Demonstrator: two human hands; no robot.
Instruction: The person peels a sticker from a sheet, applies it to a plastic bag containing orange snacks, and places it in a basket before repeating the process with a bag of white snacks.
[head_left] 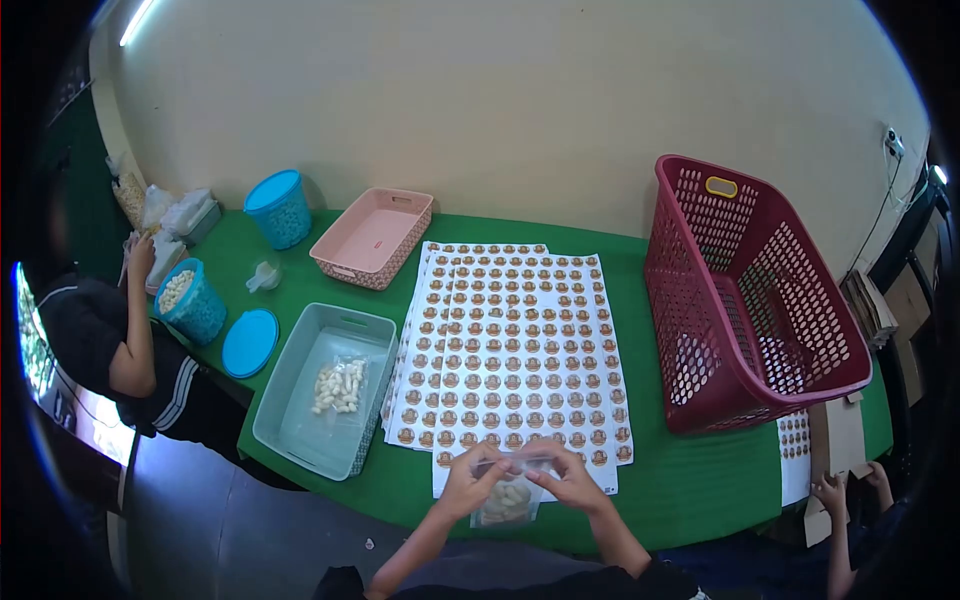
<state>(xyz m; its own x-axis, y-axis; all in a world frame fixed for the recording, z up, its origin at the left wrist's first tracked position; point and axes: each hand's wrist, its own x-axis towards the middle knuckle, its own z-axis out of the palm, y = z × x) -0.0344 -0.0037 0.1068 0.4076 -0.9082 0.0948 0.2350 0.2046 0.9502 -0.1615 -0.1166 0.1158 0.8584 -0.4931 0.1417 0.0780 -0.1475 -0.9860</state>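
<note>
A clear plastic bag (507, 505) with pale pieces in its lower part hangs upright between my hands at the front edge of the table. My left hand (474, 482) is closed on the bag's top left side. My right hand (563, 478) grips the top right side, its fingers pinched near the opening. Just beyond my hands lie sheets of round brown stickers (510, 350). To the left, a pale green basket (285, 400) holds another clear bag of whitish pieces (340, 387).
A large maroon basket (735, 370) stands right of the sheets. Behind are a pink basket (372, 235) and a blue tub (280, 210). An open tub (195, 310) and blue lid (250, 343) sit left, near a person (100, 340). Another person's hands (830, 495) touch cardboard (838, 440) at right.
</note>
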